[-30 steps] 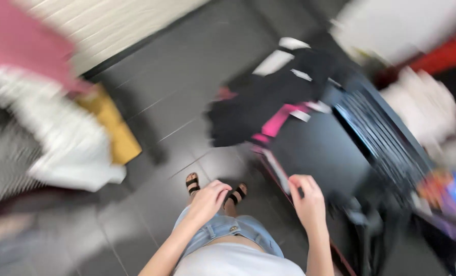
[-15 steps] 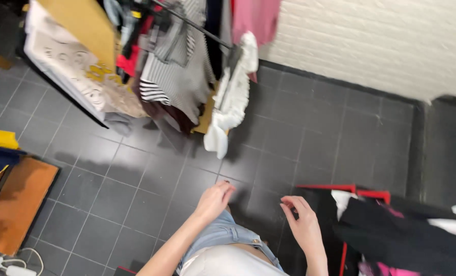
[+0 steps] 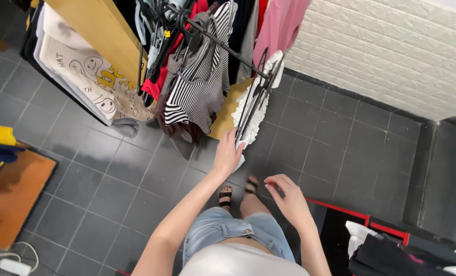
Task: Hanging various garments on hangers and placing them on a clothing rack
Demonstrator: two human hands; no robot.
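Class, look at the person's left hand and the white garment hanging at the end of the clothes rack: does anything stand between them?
No. The left hand already touches the white garment; the right hand hangs free, lower.

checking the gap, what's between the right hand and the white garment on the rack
Only bare dark floor tile separates the right hand from the white garment, in the head view.

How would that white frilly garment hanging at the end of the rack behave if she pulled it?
The white garment looks thin and ruffled, so probably floppy and light. It hangs from a black hanger, so it may swing. Her left hand touches its lower edge.
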